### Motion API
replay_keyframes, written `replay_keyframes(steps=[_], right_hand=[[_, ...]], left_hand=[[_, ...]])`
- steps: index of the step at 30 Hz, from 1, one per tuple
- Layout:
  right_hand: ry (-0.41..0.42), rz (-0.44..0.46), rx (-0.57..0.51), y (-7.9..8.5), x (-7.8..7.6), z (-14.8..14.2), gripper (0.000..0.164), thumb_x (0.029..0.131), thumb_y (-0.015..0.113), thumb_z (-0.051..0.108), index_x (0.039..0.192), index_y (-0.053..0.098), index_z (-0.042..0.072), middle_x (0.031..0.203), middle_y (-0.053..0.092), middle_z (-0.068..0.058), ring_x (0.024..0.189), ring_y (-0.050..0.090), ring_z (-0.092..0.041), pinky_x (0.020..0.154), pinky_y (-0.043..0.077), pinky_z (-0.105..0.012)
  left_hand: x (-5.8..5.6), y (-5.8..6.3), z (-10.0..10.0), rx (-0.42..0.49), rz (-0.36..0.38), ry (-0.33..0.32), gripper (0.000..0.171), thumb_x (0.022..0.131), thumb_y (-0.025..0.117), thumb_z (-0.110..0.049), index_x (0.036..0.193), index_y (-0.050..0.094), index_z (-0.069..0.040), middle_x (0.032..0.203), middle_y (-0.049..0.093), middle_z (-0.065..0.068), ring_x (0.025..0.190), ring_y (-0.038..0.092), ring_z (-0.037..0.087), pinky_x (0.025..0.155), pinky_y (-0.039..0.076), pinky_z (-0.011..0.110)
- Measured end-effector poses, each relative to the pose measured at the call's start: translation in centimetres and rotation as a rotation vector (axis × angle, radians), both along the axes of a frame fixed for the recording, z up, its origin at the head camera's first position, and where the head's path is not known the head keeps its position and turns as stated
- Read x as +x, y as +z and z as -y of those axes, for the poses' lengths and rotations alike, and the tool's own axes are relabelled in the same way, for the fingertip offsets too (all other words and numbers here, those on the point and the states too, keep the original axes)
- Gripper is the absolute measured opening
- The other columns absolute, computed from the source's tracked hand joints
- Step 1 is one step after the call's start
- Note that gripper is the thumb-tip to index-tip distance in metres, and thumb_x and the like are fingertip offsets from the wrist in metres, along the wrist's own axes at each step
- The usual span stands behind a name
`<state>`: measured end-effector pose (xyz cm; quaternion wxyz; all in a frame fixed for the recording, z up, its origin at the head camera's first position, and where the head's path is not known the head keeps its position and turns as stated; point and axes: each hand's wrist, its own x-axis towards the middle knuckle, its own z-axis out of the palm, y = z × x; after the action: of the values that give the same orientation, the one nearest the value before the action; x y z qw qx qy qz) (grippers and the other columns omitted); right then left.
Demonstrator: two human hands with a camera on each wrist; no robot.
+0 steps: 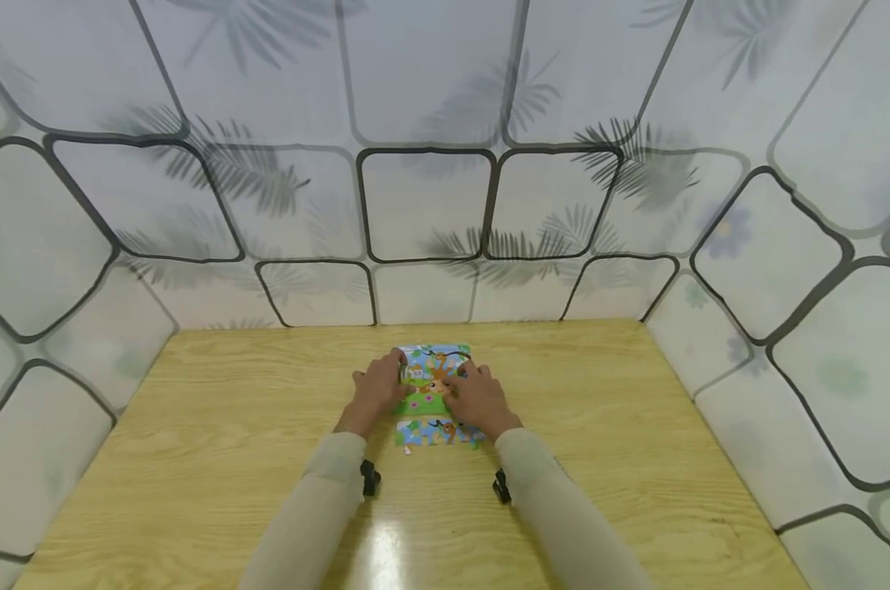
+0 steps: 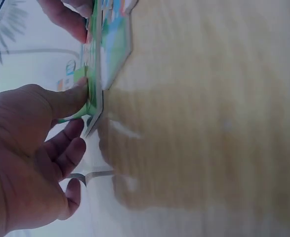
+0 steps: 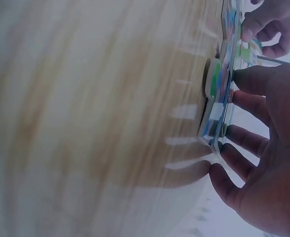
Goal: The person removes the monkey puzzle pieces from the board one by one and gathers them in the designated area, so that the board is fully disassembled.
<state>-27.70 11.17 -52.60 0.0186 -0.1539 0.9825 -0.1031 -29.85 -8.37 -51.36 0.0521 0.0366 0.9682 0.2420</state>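
A colourful jigsaw puzzle [image 1: 415, 403] with cartoon animals lies flat on the table in the head view. Along its left side rests my left hand [image 1: 377, 387]; the left wrist view shows the thumb [image 2: 75, 101] pressing on the green surface, other fingers loosely bent by the edge. My right hand [image 1: 482, 400] covers the right side, its fingertips touching the puzzle. Seen from the right wrist, its fingers [image 3: 248, 140] spread along the edge. A separate puzzle strip [image 1: 419, 433] sits just nearer than the main picture, partly under the right hand.
A small loose piece [image 1: 407, 450] lies by the strip's lower left. The wooden table [image 1: 253, 442] extends on both sides and reflects light near the front. Patterned fabric walls [image 1: 430, 205] enclose the table at the back and sides.
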Motion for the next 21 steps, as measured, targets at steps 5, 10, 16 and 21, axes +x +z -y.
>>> replay_keyframes(steps=[5, 10, 16, 21], right_hand=[[0.012, 0.001, 0.010, 0.0, 0.3, 0.1, 0.036, 0.100, 0.047, 0.039, 0.132, 0.060, 0.029, 0.134, 0.049, -0.007, 0.117, 0.048, -0.034, 0.083, 0.050, -0.050], [0.027, -0.013, 0.019, 0.2, 0.5, 0.2, 0.036, 0.100, 0.047, 0.038, 0.131, 0.061, 0.027, 0.133, 0.050, -0.009, 0.115, 0.050, -0.036, 0.081, 0.051, -0.051], [0.013, 0.006, 0.008, 0.4, 0.4, 0.1, 0.036, 0.099, 0.049, 0.037, 0.133, 0.059, 0.029, 0.135, 0.048, -0.009, 0.115, 0.049, -0.035, 0.083, 0.050, -0.050], [0.005, 0.009, 0.004, 0.3, 0.3, -0.1, 0.036, 0.099, 0.049, 0.038, 0.133, 0.059, 0.030, 0.136, 0.048, -0.009, 0.114, 0.049, -0.034, 0.082, 0.050, -0.049]], left_hand=[[0.3, -0.5, 0.3, -0.004, -0.043, -0.024, 0.041, 0.088, 0.071, -0.029, 0.119, 0.048, -0.017, 0.111, 0.069, 0.009, 0.102, 0.062, 0.028, 0.098, 0.029, 0.062], [0.7, -0.4, 0.7, 0.052, -0.082, -0.004, 0.027, 0.095, 0.061, -0.024, 0.117, 0.047, -0.017, 0.097, 0.066, 0.002, 0.093, 0.060, 0.023, 0.098, 0.027, 0.059], [1.6, 0.5, 1.4, 0.170, -0.122, 0.008, 0.025, 0.095, 0.061, -0.024, 0.114, 0.047, -0.016, 0.095, 0.064, 0.003, 0.085, 0.058, 0.022, 0.096, 0.028, 0.059], [3.1, 1.2, 1.9, 0.218, -0.080, -0.051, 0.023, 0.096, 0.060, -0.025, 0.111, 0.046, -0.014, 0.097, 0.066, 0.003, 0.079, 0.059, 0.019, 0.085, 0.029, 0.050]])
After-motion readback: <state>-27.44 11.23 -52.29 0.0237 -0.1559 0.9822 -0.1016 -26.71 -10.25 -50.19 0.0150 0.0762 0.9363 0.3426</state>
